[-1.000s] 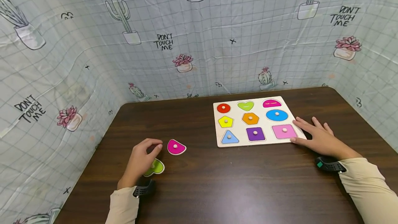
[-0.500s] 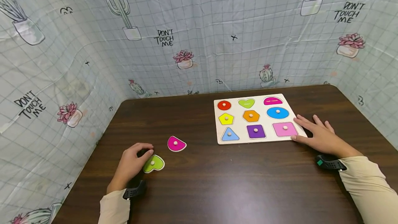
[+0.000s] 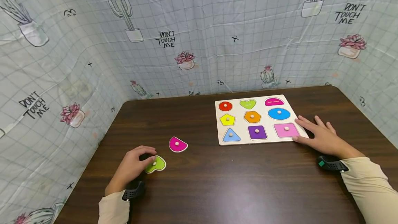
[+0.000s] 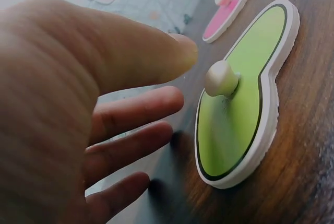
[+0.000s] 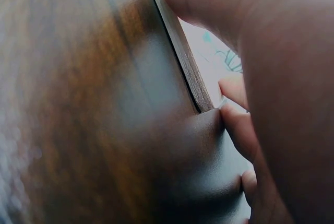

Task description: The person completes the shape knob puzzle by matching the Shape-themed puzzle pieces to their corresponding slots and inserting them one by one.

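Observation:
My left hand (image 3: 129, 167) hovers at the left edge of a green heart-shaped puzzle piece (image 3: 159, 165), which lies flat on the table. In the left wrist view the thumb (image 4: 177, 57) is close to the piece's round wooden knob (image 4: 220, 79), with a small gap, and the other fingers are loosely extended. A magenta half-round piece (image 3: 178, 145) lies just beyond the heart. Over on the right, my right hand (image 3: 324, 141) rests with spread fingers at the right edge of a white shape puzzle board (image 3: 239, 122); its thumb touches the near corner.
Knobbed pieces fill most of the board, such as a red circle (image 3: 225, 106) and a purple square (image 3: 257, 132). The printed heart (image 3: 247, 104) and half-round (image 3: 274, 102) spots show no knob. A patterned cloth (image 3: 205, 27) surrounds the dark wooden table (image 3: 217, 182).
My left hand has drawn left from above the heart, uncovering more of it, then its thumb has come back toward the knob. The right hand stays at the board; the head view has shifted slightly.

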### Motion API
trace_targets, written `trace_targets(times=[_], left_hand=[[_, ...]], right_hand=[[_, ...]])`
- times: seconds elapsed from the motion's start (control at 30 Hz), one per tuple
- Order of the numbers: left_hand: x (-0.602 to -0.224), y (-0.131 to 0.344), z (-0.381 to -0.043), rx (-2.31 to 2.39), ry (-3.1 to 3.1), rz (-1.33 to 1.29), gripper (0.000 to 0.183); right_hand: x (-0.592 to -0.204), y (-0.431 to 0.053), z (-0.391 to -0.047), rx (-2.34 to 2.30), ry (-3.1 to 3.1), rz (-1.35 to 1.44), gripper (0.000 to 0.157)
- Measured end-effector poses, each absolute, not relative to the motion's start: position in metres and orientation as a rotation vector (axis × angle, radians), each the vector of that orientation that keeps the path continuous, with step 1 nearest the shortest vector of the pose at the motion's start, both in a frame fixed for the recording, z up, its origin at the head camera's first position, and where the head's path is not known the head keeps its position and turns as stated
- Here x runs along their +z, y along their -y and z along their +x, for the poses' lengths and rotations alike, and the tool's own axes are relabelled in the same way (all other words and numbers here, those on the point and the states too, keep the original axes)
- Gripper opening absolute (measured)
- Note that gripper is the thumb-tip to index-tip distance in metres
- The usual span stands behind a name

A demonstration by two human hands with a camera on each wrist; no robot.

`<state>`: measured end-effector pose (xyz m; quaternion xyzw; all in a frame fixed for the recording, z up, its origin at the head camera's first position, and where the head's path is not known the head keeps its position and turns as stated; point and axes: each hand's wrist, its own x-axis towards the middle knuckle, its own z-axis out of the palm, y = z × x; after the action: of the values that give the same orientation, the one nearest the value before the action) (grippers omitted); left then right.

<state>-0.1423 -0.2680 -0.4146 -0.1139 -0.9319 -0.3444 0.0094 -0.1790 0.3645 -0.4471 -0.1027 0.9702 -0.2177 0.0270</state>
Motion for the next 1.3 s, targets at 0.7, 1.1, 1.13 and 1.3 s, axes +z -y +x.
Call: trace_targets(times=[0.7, 1.1, 1.13, 1.3], left_hand=[[-0.416, 0.277, -0.142, -1.093, 2.976, -0.571, 0.008], [-0.429, 0.265, -0.148, -0.99, 2.871, -0.432, 0.009], [-0.43, 0.263, -0.148, -0.973, 2.857, -0.421, 0.01], [-0.433, 0.255, -0.152, -0.924, 2.821, -0.39, 0.009]], right_hand=[[-0.447, -0.365, -0.177, -0.7, -2.998, -0.325, 0.085], [-0.447, -0.365, -0.179, -0.665, -2.993, -0.325, 0.085], [-0.447, -0.365, -0.179, -0.661, -2.993, -0.324, 0.085], [-0.447, -0.366, -0.178, -0.672, -2.995, -0.325, 0.084]])
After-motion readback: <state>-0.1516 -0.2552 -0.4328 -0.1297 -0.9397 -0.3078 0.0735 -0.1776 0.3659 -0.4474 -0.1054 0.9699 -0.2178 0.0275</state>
